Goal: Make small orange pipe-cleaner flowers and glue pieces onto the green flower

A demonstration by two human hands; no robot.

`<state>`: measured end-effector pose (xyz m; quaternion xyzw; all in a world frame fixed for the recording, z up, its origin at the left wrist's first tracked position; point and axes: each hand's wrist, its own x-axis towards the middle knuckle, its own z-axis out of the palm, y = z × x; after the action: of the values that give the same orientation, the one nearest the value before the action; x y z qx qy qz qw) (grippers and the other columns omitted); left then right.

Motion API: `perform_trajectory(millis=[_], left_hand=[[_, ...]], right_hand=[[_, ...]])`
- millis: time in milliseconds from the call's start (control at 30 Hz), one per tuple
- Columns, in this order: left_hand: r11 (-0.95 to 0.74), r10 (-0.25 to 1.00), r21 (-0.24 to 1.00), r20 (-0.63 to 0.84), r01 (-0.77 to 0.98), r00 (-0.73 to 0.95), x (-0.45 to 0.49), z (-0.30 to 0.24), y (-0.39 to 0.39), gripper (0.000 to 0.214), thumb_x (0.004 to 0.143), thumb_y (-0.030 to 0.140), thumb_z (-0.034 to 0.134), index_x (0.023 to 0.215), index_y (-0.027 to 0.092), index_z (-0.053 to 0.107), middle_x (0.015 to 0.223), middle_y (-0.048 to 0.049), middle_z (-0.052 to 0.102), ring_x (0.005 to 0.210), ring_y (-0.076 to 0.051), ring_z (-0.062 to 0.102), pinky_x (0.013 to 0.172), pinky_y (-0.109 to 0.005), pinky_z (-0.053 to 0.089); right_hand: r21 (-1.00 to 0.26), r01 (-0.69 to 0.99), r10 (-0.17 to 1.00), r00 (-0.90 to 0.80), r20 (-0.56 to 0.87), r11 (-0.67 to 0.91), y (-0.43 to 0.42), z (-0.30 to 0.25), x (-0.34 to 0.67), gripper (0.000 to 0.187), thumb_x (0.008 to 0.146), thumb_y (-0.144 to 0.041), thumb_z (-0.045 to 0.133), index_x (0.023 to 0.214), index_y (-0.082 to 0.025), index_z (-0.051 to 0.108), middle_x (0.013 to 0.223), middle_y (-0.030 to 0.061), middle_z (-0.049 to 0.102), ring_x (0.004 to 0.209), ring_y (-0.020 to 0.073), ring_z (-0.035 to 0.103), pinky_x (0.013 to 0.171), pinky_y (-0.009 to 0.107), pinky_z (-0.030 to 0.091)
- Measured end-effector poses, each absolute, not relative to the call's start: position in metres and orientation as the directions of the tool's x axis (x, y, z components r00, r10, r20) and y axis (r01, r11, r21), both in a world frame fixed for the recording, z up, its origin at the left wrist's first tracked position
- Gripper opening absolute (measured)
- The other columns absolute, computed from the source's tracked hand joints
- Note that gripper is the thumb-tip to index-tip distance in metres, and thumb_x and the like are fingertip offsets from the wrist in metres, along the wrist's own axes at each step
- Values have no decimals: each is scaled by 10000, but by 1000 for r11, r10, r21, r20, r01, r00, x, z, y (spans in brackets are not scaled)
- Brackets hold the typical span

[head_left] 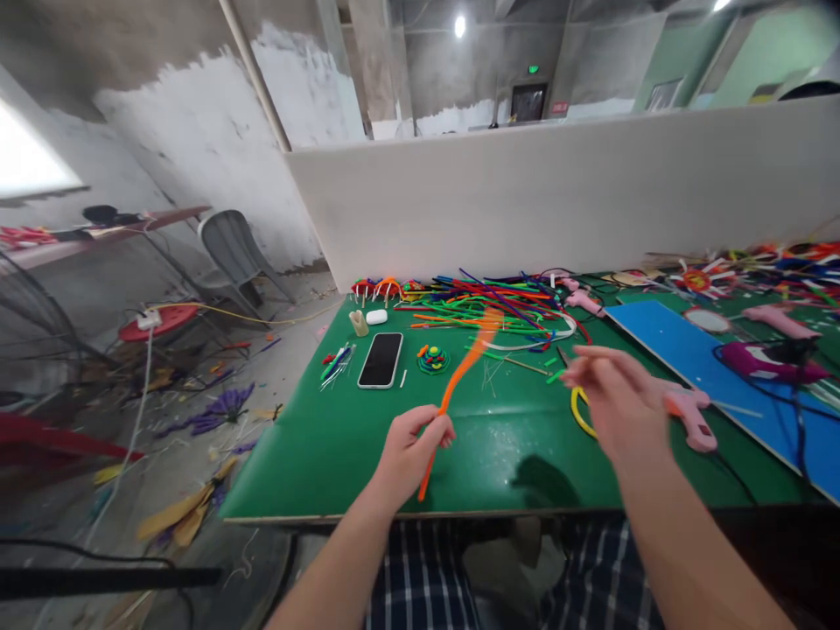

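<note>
My left hand [420, 437] is closed around an orange pipe cleaner [458, 378] over the front part of the green table. The stem's lower end sticks out below my fist; its upper end bends to the right and is smeared by motion. My right hand [615, 398] is raised over the table farther right, its fingers bent and blurred, so I cannot make out whether they hold anything. Beside and partly behind it lies a yellow loop [580, 413]. A small round green, red and yellow coiled piece [433, 359] rests left of the orange stem.
A pile of colored pipe cleaners [472, 293] spreads along the back. A phone [381, 360] and white case [376, 317] lie left. Pink glue guns [694, 418], a blue board [669, 341] and a magenta tool [774, 360] with cords occupy the right. A pale partition [525, 192] stands behind.
</note>
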<state>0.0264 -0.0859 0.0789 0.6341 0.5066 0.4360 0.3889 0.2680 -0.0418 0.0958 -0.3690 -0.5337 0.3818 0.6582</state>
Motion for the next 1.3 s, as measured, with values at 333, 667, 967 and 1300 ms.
perform_trajectory(millis=[333, 667, 967, 1300], left_hand=[[-139, 989, 962, 121, 237, 88, 68, 59, -88, 300, 810, 252, 397, 532, 162, 465, 521, 12, 470, 533, -102, 453, 545, -222, 360], [-283, 956, 722, 265, 631, 125, 63, 51, -86, 288, 835, 242, 384, 572, 165, 472, 570, 11, 459, 566, -107, 405, 598, -247, 314], [84, 996, 979, -89, -184, -14, 61, 45, -86, 276, 782, 379, 532, 727, 129, 633, 627, -20, 613, 649, -130, 561, 659, -233, 425], [20, 975, 959, -82, -284, -207, 73, 45, -87, 149, 699, 255, 629, 700, 110, 665, 563, -10, 638, 567, -122, 582, 619, -255, 476]], right_hand=[[-947, 161, 867, -465, 176, 278, -41, 81, 204, 157, 751, -302, 587, 693, -160, 618, 681, -5, 619, 669, 113, 553, 655, 233, 419], [-939, 237, 873, -475, 110, 248, -35, 70, 201, 178, 773, -314, 547, 702, -157, 588, 660, -11, 584, 640, 107, 509, 614, 233, 396], [-979, 70, 877, -460, 138, 191, -36, 66, 199, 174, 771, -313, 561, 713, -152, 593, 647, -8, 588, 646, 112, 540, 654, 252, 426], [-839, 291, 867, -351, 354, 460, -41, 66, 194, 128, 788, -245, 550, 695, -176, 604, 737, 12, 579, 737, 129, 545, 692, 255, 418]])
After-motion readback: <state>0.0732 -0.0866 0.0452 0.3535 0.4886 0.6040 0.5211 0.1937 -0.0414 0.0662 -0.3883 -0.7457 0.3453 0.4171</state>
